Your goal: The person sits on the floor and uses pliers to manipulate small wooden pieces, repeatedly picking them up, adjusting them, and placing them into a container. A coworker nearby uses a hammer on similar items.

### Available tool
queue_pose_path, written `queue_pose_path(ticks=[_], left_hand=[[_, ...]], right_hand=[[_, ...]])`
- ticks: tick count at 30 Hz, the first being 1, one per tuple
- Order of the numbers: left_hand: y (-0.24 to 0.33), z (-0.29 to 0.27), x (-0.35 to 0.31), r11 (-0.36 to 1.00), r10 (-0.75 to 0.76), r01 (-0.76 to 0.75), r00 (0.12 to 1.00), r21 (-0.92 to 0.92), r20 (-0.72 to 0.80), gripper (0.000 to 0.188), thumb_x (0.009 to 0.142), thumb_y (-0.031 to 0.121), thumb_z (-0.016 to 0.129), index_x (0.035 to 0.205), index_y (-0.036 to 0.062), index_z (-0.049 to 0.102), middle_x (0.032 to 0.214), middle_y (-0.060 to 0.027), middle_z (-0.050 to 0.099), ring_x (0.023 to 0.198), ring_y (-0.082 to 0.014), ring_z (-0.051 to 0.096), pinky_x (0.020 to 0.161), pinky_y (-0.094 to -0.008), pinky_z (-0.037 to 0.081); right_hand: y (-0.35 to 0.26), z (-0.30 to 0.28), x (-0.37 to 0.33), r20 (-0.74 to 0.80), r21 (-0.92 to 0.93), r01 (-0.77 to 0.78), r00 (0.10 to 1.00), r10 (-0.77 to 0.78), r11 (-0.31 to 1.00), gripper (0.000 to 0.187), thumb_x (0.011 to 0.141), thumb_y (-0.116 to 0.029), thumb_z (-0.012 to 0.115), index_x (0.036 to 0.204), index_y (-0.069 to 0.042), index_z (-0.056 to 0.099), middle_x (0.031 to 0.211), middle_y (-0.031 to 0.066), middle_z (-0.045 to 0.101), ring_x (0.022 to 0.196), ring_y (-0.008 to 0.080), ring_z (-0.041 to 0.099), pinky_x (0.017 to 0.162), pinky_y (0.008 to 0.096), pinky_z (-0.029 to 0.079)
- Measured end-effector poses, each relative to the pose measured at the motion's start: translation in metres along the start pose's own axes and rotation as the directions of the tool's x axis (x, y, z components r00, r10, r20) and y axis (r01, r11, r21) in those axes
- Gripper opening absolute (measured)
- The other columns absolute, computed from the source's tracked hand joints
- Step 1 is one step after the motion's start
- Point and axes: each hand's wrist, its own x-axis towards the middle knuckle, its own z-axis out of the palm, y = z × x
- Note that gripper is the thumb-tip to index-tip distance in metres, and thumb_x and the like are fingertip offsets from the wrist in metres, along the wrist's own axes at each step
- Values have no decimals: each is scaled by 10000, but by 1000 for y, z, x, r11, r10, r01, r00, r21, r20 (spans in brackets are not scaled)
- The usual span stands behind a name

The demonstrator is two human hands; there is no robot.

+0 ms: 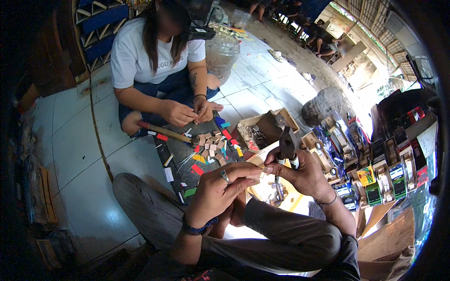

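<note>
My left hand point(224, 187), with a ring and a dark wristband, is closed in a pinch on a small pale wooden piece point(256, 177), mostly hidden by the fingertips. Against that piece come the thumb and fingertip of my right hand point(307, 175). The right palm also grips a pair of pliers point(287, 143), dark metal jaws pointing up and pale handles running down through the fingers. Just beyond my left hand lies a dark board point(180, 161) bearing several small wooden blocks point(212, 144) and red, yellow, blue, green and white strips.
Across the board, a person in a white shirt point(154, 56) works on something small with both hands. A hammer point(164, 132) lies at the board's far edge. Beyond my right hand stands a wooden box point(286, 119). Several wooden toy trucks point(375, 180) line the right side; a stone point(323, 105) sits behind.
</note>
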Motion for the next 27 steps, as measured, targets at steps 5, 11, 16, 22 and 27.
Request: queue_pose_path(ticks=[5,11,16,22,27], left_hand=[[-2,2,-1,998,13,-15,999,-67,-31,208,903,-32,728,1107,-5,702,1126,-144,739,1022,-209,724,878,-333,580],[-9,8,-3,987,90,-98,994,-128,-70,238,908,-57,715,1137,-8,671,1169,-168,711,1045,-237,715,895,-347,583],[-14,12,-4,960,38,-59,996,-275,-82,235,929,-65,693,1155,-10,662,1197,-162,681,1066,-233,708,905,-331,584],[-9,11,-4,950,-83,74,996,-303,-18,270,977,-48,633,1245,-26,619,1265,-153,638,1135,-234,687,976,-318,567],[-15,13,1,867,-184,158,983,-472,-9,329,1019,-22,571,1344,-60,534,1391,-141,549,1228,-243,648,1066,-321,531]], right_hand=[[4,4,2,-32,88,58,998,-55,994,256,943,-229,765,1095,-34,699,1020,39,725,985,115,629,921,320,501],[8,9,3,-111,89,168,981,-158,982,226,922,-189,786,1048,-42,671,963,5,685,919,96,632,819,279,509],[9,11,2,-121,99,126,986,-114,987,224,933,-191,776,1045,-35,661,965,7,675,915,96,628,816,276,505],[12,9,2,-81,173,90,994,-77,981,241,969,-177,733,1133,-12,669,1047,40,714,1009,103,630,900,317,522],[15,5,1,-82,61,62,995,-56,996,326,1014,-249,673,1246,-21,643,1057,36,706,981,111,643,815,301,534]])
